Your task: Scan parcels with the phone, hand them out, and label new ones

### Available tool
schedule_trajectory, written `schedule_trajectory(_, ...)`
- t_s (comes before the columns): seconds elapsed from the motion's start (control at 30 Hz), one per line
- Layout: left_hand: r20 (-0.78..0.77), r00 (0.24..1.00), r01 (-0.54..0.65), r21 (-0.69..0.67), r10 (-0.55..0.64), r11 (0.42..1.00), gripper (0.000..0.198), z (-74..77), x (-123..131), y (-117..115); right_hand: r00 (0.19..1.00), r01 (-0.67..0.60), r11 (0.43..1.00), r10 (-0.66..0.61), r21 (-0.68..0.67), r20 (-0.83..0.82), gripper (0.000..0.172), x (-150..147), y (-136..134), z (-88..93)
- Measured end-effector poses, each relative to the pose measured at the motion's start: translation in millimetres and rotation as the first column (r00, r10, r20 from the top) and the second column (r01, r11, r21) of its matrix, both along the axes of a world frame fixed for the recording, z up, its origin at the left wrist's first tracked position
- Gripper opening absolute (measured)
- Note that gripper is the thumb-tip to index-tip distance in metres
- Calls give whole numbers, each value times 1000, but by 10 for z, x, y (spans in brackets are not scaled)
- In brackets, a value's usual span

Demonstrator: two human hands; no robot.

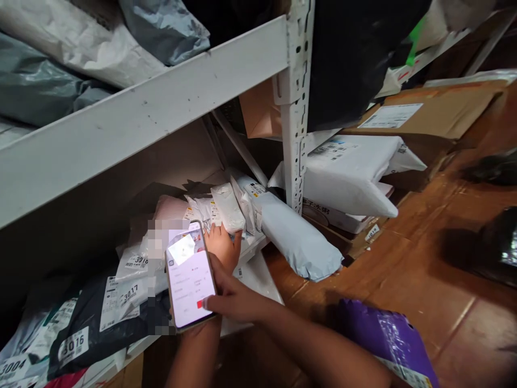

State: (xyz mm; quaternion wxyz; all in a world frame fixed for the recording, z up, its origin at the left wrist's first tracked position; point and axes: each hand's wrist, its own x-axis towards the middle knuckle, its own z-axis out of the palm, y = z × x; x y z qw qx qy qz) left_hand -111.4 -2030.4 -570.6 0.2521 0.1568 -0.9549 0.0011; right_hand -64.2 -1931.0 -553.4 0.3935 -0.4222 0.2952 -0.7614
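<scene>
- Left hand (pixel 224 249) has its fingertips at the near end of a small white packet (pixel 228 207); whether they grip or only rest there, I cannot tell.
- That packet lies on the lower shelf (pixel 253 248), just beyond the left hand, the nearer of the two, its long axis pointing away from the fingers.
- Right hand (pixel 229 296) is clamped on a smartphone (pixel 186 285), thumb across its front, nearer the person than the packet.

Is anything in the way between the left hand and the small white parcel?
Nothing visible: the left hand is up against the near edge of the small white parcel. The phone in the right hand hides part of the left forearm from view but isn't between them.
</scene>
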Motion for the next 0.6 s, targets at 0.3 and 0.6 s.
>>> schedule_trajectory(0.3, -156, 986, 66, 54, -57, 996, 69, -90, -57, 11, 986, -162, 986, 159, 48, 58, 92, -56, 48, -27)
schedule_trajectory(0.6, -300, 949, 77, -76, -96, 994, 28, 246, -60, -186, 991, -125, 989, 120, 74, 66, 90, -153, 168, 56)
